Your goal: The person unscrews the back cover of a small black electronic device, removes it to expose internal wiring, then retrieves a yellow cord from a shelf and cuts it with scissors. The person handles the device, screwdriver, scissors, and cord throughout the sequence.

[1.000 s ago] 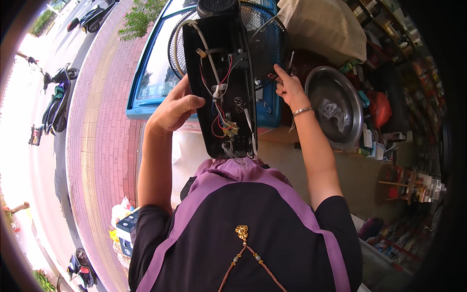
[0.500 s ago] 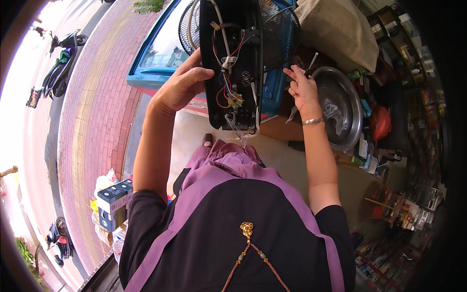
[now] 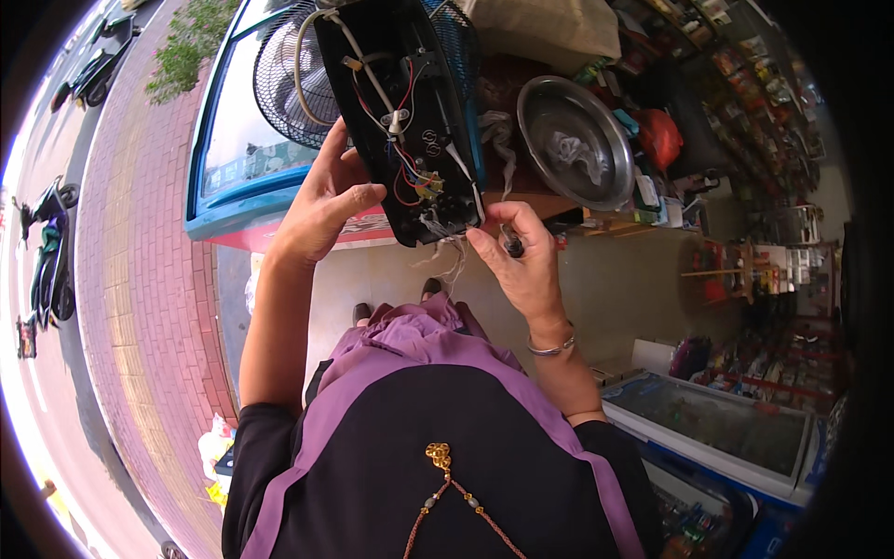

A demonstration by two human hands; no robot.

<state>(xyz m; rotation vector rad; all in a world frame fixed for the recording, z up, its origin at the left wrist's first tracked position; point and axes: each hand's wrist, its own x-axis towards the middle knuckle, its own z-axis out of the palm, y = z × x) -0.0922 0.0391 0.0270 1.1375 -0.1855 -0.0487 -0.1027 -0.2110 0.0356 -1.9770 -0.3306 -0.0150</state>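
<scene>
My left hand is closed on the left edge of a black fan housing, thumb near its inner side. The housing is tilted, its hollow side facing me, with red, blue and white wires and a small circuit part inside. Wispy pale strands hang from its lower end. My right hand is at the lower right corner, thumb and forefinger pinched at the edge. A dark rounded end of a screwdriver shows among its fingers; most of the tool is hidden. Behind the housing is the black wire fan grille.
The fan rests on a blue-rimmed, glass-topped freezer. To the right stand a metal basin with crumpled clear plastic in it, a red bag and a beige cloth cover. Another glass-topped freezer is at lower right.
My right hand has come from beside the basin down to the housing's lower right corner, with the screwdriver. My left hand keeps its grip. The view has shifted, and the housing leans more.
</scene>
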